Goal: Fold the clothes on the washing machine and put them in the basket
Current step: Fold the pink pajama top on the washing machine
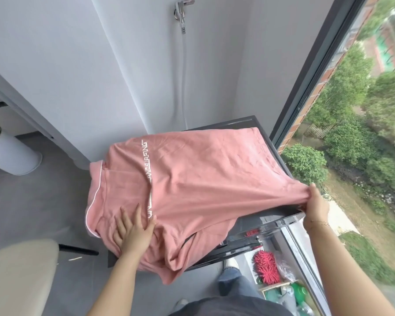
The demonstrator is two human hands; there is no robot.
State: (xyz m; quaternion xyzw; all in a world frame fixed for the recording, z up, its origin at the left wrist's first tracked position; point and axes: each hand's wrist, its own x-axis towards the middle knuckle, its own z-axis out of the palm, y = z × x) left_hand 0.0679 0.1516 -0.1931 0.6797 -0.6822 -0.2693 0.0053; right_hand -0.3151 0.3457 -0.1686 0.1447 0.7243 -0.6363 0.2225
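Observation:
A pink shirt [192, 179] with white lettering and white piping lies spread over the dark top of the washing machine [271, 222], its collar end hanging off the left side. My left hand [132, 229] presses flat on the cloth near the lettering, fingers straight. My right hand [315, 201] pinches the shirt's right hem at the machine's right edge and holds it taut, lifted slightly off the top. No basket can be seen.
A large window [351, 110] runs along the right, close to the machine. Red mop heads [266, 267] and green bottles [299, 290] sit on the floor by the window. A beige cushioned seat [18, 274] is at lower left, and a white planter [9, 153] stands at the left.

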